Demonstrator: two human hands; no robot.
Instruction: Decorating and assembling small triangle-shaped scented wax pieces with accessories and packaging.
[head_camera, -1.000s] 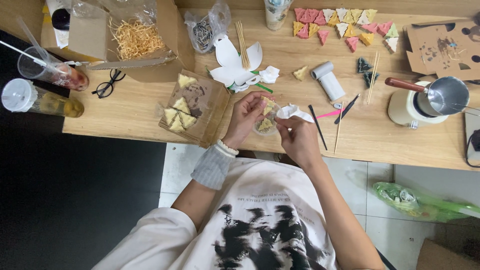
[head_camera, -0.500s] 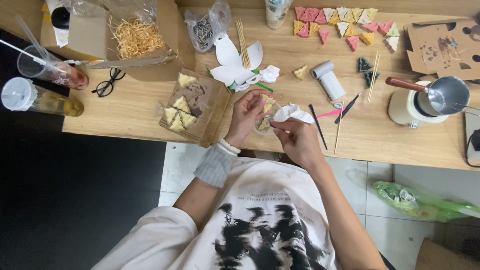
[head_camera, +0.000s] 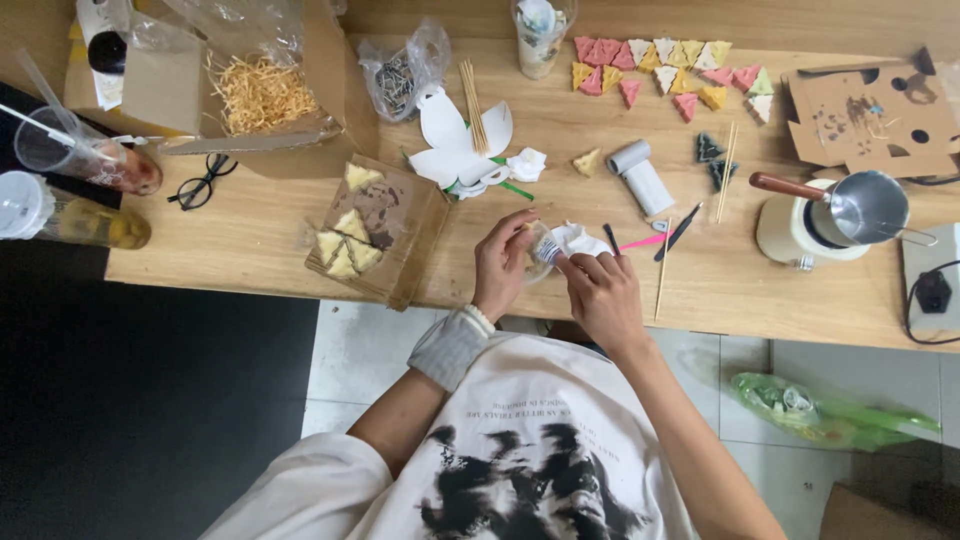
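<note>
Between both hands' fingers (head_camera: 578, 266), pinched tight, sits a small clear-wrapped packet (head_camera: 545, 244).

Bright, even light on the wooden table (head_camera: 560, 130); soft shadows, sharp focus, no glare.

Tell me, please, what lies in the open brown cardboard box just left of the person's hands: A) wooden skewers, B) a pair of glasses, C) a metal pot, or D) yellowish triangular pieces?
D: the cardboard box holds several yellowish triangular pieces, lying left of the left hand.
</note>
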